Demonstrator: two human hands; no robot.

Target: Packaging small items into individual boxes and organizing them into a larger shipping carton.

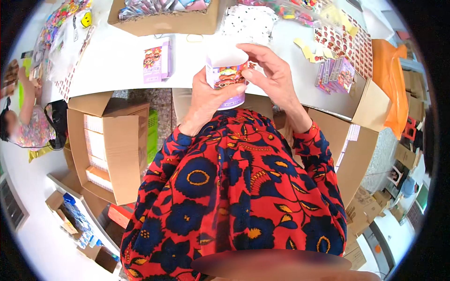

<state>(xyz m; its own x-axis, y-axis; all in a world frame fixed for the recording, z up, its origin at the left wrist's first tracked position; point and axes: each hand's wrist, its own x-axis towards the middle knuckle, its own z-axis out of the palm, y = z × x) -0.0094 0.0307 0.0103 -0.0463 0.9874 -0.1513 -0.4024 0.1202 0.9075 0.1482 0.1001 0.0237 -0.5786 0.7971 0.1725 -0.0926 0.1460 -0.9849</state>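
Just over the table's front edge I hold a small purple and white printed paper box (227, 75), its top open and its white inside showing. My left hand (206, 93) wraps its lower left side, the thumb across the printed front. My right hand (272, 75) grips its right side, with the thumb on the front and the fingers curved by the upper rim; some fingertips are hidden. Left of it on the table lies another purple printed box (154, 62). To the right sit several thin purple printed boxes (335, 76) in a leaning row.
A cardboard carton of wrapped packets (164, 27) stands at the back. Sticker sheets (333, 43) and dotted white sheets (248, 23) lie on the table. Open cartons stand below at left (124, 150) and right (358, 154). An orange bag (389, 84) hangs right; another person (35, 124) is at left.
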